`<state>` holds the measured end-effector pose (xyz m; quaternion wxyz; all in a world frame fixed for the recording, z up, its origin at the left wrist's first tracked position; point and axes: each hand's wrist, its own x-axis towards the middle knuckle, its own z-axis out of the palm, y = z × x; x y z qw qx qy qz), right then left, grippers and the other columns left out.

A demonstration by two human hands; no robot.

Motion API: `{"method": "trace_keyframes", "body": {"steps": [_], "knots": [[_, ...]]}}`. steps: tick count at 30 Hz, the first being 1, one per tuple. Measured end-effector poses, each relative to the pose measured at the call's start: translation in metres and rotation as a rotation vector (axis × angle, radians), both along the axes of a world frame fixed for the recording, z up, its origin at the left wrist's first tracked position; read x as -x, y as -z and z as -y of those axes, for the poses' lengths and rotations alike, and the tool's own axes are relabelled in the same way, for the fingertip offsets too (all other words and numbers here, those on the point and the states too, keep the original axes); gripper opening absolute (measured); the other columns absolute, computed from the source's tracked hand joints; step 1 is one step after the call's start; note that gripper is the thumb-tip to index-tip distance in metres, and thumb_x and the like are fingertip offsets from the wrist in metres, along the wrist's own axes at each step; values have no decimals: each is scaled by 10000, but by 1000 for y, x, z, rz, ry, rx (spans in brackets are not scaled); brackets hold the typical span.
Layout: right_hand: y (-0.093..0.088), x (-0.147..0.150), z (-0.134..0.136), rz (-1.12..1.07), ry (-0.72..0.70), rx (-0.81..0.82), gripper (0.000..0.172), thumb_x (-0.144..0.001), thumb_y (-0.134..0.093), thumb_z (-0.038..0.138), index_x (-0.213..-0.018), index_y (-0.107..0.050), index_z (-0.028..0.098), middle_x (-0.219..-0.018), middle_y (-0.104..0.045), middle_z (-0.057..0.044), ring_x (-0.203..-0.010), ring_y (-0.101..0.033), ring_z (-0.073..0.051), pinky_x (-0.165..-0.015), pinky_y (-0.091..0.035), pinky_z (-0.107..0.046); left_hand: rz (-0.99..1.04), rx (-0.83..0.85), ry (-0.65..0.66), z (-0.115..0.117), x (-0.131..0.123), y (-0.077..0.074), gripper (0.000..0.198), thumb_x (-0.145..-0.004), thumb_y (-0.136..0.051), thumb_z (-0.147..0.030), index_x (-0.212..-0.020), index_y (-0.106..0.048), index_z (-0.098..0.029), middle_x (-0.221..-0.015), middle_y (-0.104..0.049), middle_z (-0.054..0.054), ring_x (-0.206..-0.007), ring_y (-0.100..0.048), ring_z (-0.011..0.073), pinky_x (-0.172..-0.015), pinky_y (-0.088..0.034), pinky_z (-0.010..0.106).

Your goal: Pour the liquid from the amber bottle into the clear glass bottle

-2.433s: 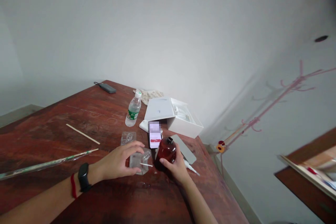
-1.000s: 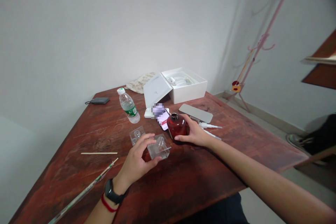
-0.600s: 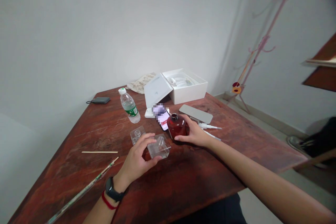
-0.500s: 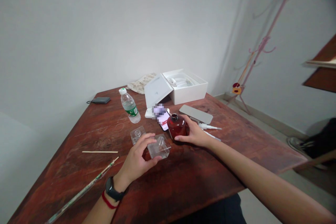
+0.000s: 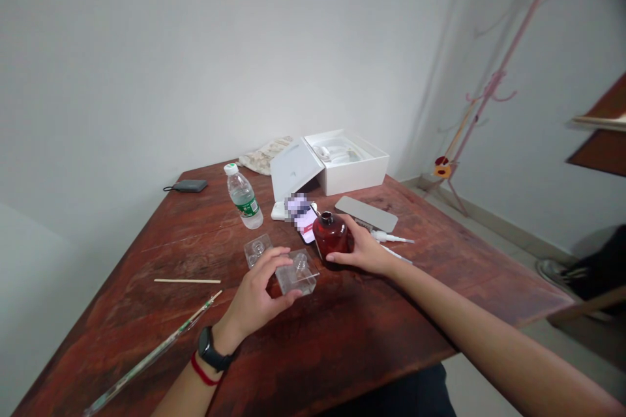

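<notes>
My right hand wraps around the side of an amber glass bottle with a black neck, which stands on the table. My left hand grips a clear square plastic moulded piece by its edge. A second clear piece lies just beyond my left fingers. Past the bottle lies a smartphone, its upper part pixelated. A black watch and a red cord circle my left wrist.
The dark red wooden table holds a water bottle, an open white box with its lid, a silver slab, white droppers, a wooden stick, a long glass rod and a power bank.
The view has swung from the table's right side to a wider view of the table. My hands still hold the bottle and clear piece, with only slight movement over the latest frames.
</notes>
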<state>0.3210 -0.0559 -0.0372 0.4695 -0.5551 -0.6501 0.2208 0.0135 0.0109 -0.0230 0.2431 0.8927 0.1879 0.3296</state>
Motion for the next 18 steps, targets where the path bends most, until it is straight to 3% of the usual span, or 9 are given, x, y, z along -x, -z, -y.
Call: {"method": "trace_keyframes", "body": {"steps": [18], "knots": [[1, -1, 1, 7, 4, 20, 967, -727, -945, 565, -1510, -490, 226, -1449, -689, -182, -1369, -658, -400, -1216, -452, -622, 5, -1, 6, -1, 1, 0, 403, -952, -822, -399, -1290, -665, -246, -1440, -668, 158, -1338, -669, 333, -1152, -551, 522]]}}
